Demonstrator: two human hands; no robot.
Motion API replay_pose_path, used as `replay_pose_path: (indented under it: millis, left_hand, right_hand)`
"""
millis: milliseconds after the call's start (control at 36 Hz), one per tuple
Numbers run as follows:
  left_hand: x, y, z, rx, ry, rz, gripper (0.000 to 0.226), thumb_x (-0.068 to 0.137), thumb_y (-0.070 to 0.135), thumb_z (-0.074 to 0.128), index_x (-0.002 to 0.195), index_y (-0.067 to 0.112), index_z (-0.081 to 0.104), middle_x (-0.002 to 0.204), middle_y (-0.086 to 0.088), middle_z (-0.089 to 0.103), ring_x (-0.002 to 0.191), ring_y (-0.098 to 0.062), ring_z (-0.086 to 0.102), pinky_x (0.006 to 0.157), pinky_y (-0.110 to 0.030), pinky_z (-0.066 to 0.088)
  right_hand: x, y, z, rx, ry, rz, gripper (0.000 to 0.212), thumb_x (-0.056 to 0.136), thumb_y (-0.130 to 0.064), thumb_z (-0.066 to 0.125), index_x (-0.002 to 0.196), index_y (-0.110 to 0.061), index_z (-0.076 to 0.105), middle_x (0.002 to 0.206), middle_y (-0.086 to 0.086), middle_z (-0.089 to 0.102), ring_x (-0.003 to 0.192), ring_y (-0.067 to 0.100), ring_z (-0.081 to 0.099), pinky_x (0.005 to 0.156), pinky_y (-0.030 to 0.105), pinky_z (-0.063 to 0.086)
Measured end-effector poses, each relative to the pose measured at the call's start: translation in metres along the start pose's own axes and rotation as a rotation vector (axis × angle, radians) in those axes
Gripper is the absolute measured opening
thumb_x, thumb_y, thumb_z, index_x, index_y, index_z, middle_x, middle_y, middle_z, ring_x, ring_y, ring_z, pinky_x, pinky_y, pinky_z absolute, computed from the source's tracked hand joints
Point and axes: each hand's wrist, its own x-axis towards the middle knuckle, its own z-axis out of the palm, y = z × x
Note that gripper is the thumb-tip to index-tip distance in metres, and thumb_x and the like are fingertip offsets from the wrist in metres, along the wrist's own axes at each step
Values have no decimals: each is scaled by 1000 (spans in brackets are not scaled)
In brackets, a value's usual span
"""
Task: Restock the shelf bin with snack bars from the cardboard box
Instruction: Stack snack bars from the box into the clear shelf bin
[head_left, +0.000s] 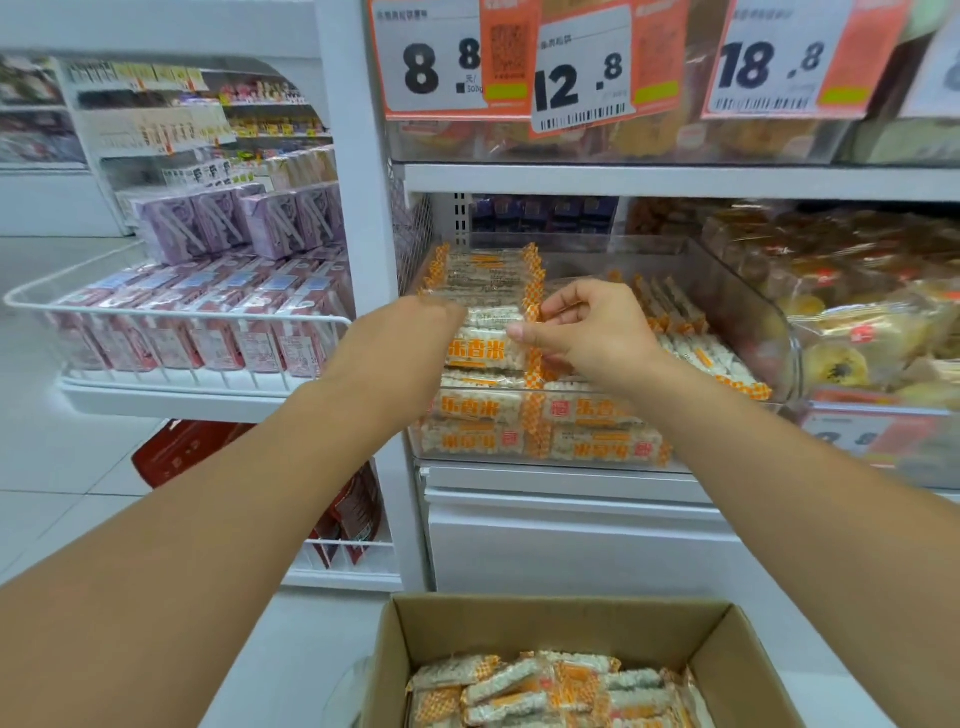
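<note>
Over shelf bin (748, 312), right hand (592, 338) pinches crosswise snack bar (485, 345).

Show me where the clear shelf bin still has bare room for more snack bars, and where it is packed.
Free: the bin's back right part, between the tall stack of bars at back left and the right wall, behind the leaning bars. Crowded: the front rows and the left column, where both the left hand and right hand are working.

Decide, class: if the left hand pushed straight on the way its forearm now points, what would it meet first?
Probably the snack bars stacked at the back left of the clear shelf bin; the left hand is blurred, so depth is uncertain.
</note>
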Motion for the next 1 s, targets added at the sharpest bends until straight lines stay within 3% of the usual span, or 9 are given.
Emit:
replay_pose_path:
  millis: [194, 306, 417, 500, 583, 639, 722, 917, 1000]
  left_hand:
    - [-9, -3, -7, -107, 69, 26, 29, 97, 8, 52, 126, 12, 57, 128, -4, 59, 116, -28, 56, 87, -49, 54]
    - [-23, -2, -14, -158, 123, 54, 42, 99, 18, 54, 140, 14, 52, 138, -6, 56, 128, -28, 50, 98, -44, 48]
    - [-49, 16, -16, -237, 286, 62, 20, 93, 30, 56, 106, 16, 60, 100, -1, 60, 97, -28, 57, 76, -41, 47]
    - [-84, 50, 16, -155, -110, 79, 24, 93, 40, 54, 102, 18, 55, 99, -4, 61, 93, -31, 59, 69, -37, 42]
    - [-132, 80, 74, 56, -677, 96, 41, 94, 50, 56, 117, 17, 60, 116, -6, 63, 107, -31, 62, 75, -36, 45]
    - [-171, 89, 122, -28, -910, -54, 47, 91, 53, 61, 116, 13, 63, 117, -8, 66, 109, -30, 63, 88, -39, 51]
    - [-231, 95, 188, -188, -1036, -372, 62, 88, 57, 61, 132, 14, 59, 121, -5, 67, 111, -25, 63, 89, -33, 51]
    - [-270, 128, 247, -696, -1028, -1002, 119, 85, 53, 74, 158, 0, -4, 161, -19, 28, 141, -35, 40, 106, -38, 43]
    - [-258, 122, 263, -780, -972, -1140, 122, 79, 56, 79, 158, -1, 5, 156, -16, 37, 138, -34, 45, 109, -39, 45]
  right_hand:
    - [-10, -8, -15, -116, 22, -76, 51, 64, -42, 93, 100, -18, 65, 95, -1, 66, 94, 18, 66, 84, 41, 59]
    - [-39, -11, -20, -195, 213, -275, 36, 76, -40, 87, 95, -18, 67, 86, -11, 65, 72, 0, 58, 69, 15, 49]
    - [-95, 9, -4, -76, 381, -509, 23, 90, -26, 69, 75, -10, 64, 66, -2, 61, 60, 10, 53, 58, 22, 41]
    - [-136, 69, 31, -204, 136, -389, 23, 90, -27, 59, 71, -14, 61, 62, -3, 57, 60, 15, 52, 58, 33, 40]
    - [-178, 149, 55, -443, -412, -46, 11, 87, -25, 64, 95, -19, 68, 90, 1, 68, 84, 20, 63, 73, 35, 49]
    - [-206, 194, 56, -674, -678, 104, 49, 84, -24, 75, 130, -17, 60, 129, 9, 63, 117, 27, 60, 93, 38, 50]
    - [-242, 243, 46, -811, -780, 291, 97, 83, -19, 80, 159, -23, 20, 165, 6, 21, 149, 32, 27, 116, 44, 37]
    - [-270, 307, 21, -988, -628, 447, 110, 84, -17, 77, 160, -27, -1, 168, -2, -6, 154, 35, 2, 120, 48, 28]
    - [-261, 316, 23, -996, -528, 467, 116, 80, -24, 82, 160, -27, -1, 169, -2, -4, 155, 33, -2, 122, 50, 25]
